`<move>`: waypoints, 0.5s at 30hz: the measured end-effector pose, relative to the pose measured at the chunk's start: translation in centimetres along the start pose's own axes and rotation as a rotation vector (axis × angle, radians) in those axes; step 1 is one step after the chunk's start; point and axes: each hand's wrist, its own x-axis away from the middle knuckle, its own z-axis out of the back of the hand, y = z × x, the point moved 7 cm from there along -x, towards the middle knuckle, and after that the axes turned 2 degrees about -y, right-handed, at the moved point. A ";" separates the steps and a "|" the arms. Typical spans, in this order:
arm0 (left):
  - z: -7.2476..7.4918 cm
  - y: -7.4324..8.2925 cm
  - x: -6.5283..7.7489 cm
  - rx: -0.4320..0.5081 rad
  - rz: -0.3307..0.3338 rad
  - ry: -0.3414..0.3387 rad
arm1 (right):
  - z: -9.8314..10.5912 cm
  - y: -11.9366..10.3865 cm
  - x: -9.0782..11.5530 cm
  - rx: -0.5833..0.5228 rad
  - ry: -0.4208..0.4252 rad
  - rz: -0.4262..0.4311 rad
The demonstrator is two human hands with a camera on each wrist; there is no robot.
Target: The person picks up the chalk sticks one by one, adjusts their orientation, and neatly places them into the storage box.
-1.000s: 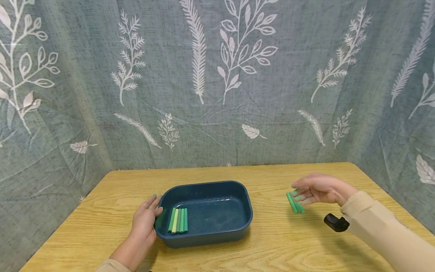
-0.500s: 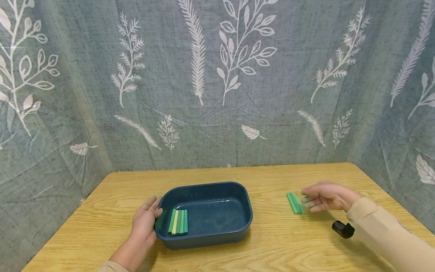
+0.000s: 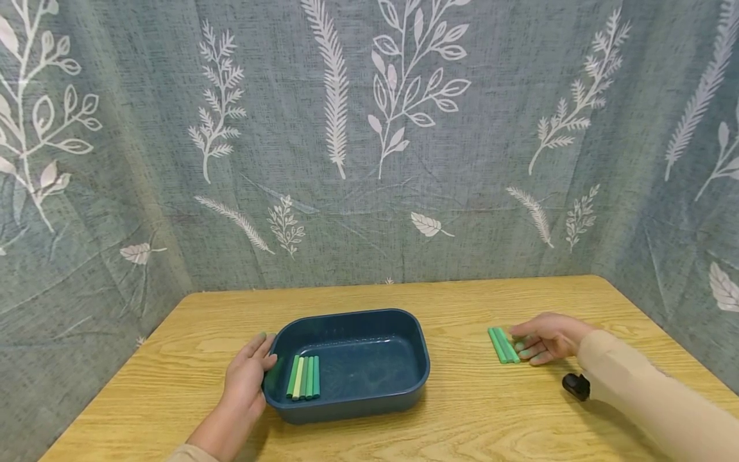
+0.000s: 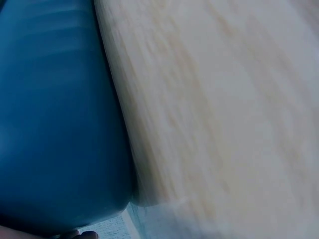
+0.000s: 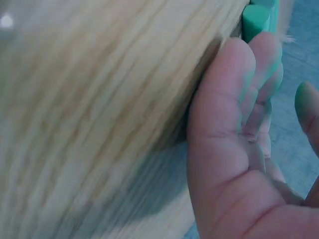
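Note:
My left hand rests along the left end of a dark blue plastic bin, fingers fairly straight on its outside and thumb at the rim. The bin's wall fills the side of the left wrist view. Inside, at its left end, several green and yellow-green chalk sticks lie side by side. On the table to the right is a small row of green chalk sticks. Beside them, my right hand has its loosely bent fingertips at their right edge. Its green-dusted fingers reach a chalk end.
Everything stands on a wood-grain table with rounded back corners. A grey-blue curtain with white leaf prints hangs behind and at both sides. A black wrist device sticks out below the right sleeve.
My right hand has come down and right from over the loose chalk sticks, then edged back left to their side. The left hand, the bin and its chalk have stayed put.

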 end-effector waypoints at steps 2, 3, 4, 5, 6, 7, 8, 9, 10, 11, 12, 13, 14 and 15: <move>-0.1 0.0 0.0 -0.002 -0.001 0.003 | 0.0 0.1 -0.2 0.021 0.004 -0.012; -0.1 -0.1 0.0 -0.004 -0.001 0.004 | 0.0 0.1 -0.3 0.032 0.007 -0.020; -0.1 -0.1 0.0 -0.004 0.001 0.005 | 0.0 0.2 -0.3 0.044 0.015 -0.028; -0.2 -0.1 0.0 -0.005 0.002 0.006 | 0.0 0.2 -0.4 0.058 0.025 -0.037; -0.2 -0.1 0.0 -0.004 0.004 0.006 | 0.0 0.2 -0.5 0.072 0.035 -0.047; -0.2 -0.1 0.0 -0.005 0.005 0.006 | 0.0 0.2 -0.7 0.087 0.043 -0.055; -0.2 -0.1 0.0 -0.004 0.007 0.006 | 0.0 0.2 -0.8 0.101 0.050 -0.064; -0.2 -0.2 0.0 -0.004 0.008 0.005 | 0.0 0.1 -0.9 0.118 0.056 -0.072; -0.2 -0.2 0.0 -0.004 0.010 0.005 | 0.0 0.1 -1.0 0.134 0.062 -0.078; -0.1 -0.2 0.0 -0.007 0.012 0.006 | -0.1 0.0 -1.1 0.149 0.063 -0.083; -0.1 -0.2 0.0 -0.010 0.014 0.007 | -0.1 -0.1 -1.2 0.161 0.065 -0.085; -0.1 -0.2 0.0 -0.014 0.015 0.007 | -0.2 -0.1 -1.2 0.171 0.064 -0.085; 0.0 -0.2 0.0 -0.017 0.017 0.008 | -0.3 -0.2 -1.3 0.177 0.063 -0.085; 0.0 -0.2 -0.1 -0.020 0.018 0.009 | -0.3 -0.2 -1.3 0.179 0.061 -0.083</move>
